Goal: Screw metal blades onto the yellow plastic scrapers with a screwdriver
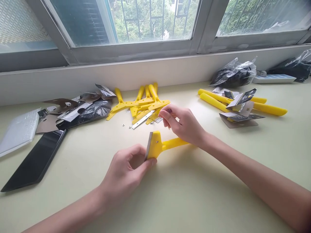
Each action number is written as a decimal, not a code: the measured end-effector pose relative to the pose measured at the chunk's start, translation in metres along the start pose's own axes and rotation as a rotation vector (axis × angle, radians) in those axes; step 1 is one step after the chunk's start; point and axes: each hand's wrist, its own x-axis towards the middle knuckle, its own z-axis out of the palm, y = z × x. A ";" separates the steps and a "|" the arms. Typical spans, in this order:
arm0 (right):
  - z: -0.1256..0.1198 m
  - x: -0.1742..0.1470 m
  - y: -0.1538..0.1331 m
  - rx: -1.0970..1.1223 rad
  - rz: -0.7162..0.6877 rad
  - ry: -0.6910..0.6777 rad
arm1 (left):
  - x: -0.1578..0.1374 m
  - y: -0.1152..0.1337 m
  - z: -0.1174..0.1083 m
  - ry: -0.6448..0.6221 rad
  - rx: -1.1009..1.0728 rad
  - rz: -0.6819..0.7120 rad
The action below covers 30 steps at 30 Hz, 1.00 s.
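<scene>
My left hand (126,166) grips the head of a yellow scraper (156,147), with thumb and fingers on its lower edge. A metal blade runs along the scraper's left side, and a small screw shows in its face. The handle points right and passes under my right wrist. Above it, my right hand (181,121) is closed in a pinch; what it holds, if anything, is too small to make out. Just behind lie several yellow scraper parts (145,100) in a pile, a loose metal blade (143,119) and tiny nuts (123,125).
To the left are cardboard packages (75,111), a bubble-wrap pouch (20,131) and a black phone-like slab (35,161). Yellow handles (269,108) with card labels lie at the right. Behind them sit a black plastic bag (235,72) and a power strip (274,78), near the window sill.
</scene>
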 end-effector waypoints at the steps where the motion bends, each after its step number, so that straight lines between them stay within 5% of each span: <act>1: 0.000 0.000 0.000 0.009 0.006 0.001 | 0.000 0.000 0.000 -0.004 -0.011 -0.008; 8: 0.000 -0.001 0.002 0.046 0.007 0.002 | 0.000 -0.003 -0.001 0.005 -0.069 -0.089; 18: -0.022 -0.029 -0.038 0.348 -0.026 0.437 | 0.009 0.012 -0.020 -0.084 -0.438 -0.350; 23: -0.021 -0.058 -0.055 0.464 0.068 0.381 | 0.009 0.009 -0.029 -0.243 -0.654 -0.488; 30: -0.010 -0.072 -0.059 0.478 0.162 0.196 | 0.010 0.006 -0.029 -0.358 -0.738 -0.475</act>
